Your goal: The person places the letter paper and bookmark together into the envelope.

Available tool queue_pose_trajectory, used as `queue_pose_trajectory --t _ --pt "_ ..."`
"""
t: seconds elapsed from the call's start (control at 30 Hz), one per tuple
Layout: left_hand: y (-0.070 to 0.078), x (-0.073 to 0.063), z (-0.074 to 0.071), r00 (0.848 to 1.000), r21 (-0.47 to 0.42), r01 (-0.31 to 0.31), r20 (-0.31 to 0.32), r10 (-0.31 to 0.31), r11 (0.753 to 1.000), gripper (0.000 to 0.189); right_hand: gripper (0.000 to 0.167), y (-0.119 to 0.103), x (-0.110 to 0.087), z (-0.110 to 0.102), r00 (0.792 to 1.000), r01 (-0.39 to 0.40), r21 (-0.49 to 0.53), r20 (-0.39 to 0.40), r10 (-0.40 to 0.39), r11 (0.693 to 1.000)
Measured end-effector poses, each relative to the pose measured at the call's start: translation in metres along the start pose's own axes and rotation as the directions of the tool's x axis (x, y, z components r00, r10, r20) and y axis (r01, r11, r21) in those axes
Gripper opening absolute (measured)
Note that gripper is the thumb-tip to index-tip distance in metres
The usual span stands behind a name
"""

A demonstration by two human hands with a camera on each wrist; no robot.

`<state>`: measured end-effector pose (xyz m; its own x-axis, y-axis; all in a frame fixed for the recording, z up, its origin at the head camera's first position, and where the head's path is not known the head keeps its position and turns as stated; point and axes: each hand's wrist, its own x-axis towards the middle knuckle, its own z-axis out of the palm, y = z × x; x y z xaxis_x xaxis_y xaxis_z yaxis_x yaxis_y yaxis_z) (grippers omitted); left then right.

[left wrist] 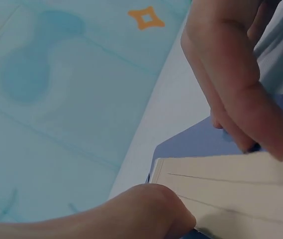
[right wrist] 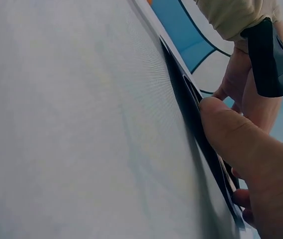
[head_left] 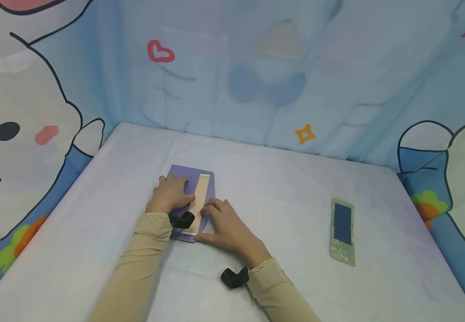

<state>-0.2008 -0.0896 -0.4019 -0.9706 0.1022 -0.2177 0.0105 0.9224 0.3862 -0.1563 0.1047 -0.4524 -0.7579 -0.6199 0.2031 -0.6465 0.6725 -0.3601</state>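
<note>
The long, narrow cream strip lies on a purple rectangular sheet between the 2 hands. It is smooth and pale, with 2 thin lines running along its length and fine parallel lines near its far end. Whether it is paper or wood cannot be told. The sheet is thin and flat, matte, with a slanted corner beside the right thumb.

The left hand is spread, its thumb on the strip and its fingers on the sheet. The right hand has thumb and fingers apart, fingertips touching the strip's right edge; how hard either hand presses cannot be told.

Well to the right of the right hand, a green-patterned rectangle with a dark blue panel lies on the white, faintly creased tablecloth. Beige, wrinkled fabric sleeves cover both forearms.
</note>
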Motion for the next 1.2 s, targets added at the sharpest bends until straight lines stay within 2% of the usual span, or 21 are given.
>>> queue_pose_trajectory --t 0.37,0.53,0.7,0.9,1.2 --pt "-0.001 -0.001 -0.001 1.0 0.003 0.007 -0.009 -0.007 1.0 0.063 0.046 0.0 0.003 -0.001 0.999 0.025 0.009 0.024 -0.025 1.0" --pt "0.0 0.003 0.002 1.0 -0.003 0.02 -0.007 -0.02 1.0 0.063 0.052 0.008 0.006 -0.001 1.0 -0.012 -0.044 0.024 0.013 0.999" --pt "0.004 0.009 0.01 1.0 -0.011 0.017 0.008 -0.017 1.0 0.064 0.056 0.015 0.005 -0.001 0.997 -0.043 -0.124 0.064 0.051 0.991" --pt "0.005 0.009 0.011 1.0 -0.021 0.016 -0.004 -0.016 1.0 0.063 0.058 0.016 0.008 -0.003 0.995 -0.022 -0.14 0.093 0.035 0.99" --pt "0.006 0.007 0.01 1.0 -0.041 0.017 -0.011 -0.017 0.999 0.062 0.062 0.027 0.024 -0.01 0.987 -0.087 -0.175 0.119 0.108 0.981"
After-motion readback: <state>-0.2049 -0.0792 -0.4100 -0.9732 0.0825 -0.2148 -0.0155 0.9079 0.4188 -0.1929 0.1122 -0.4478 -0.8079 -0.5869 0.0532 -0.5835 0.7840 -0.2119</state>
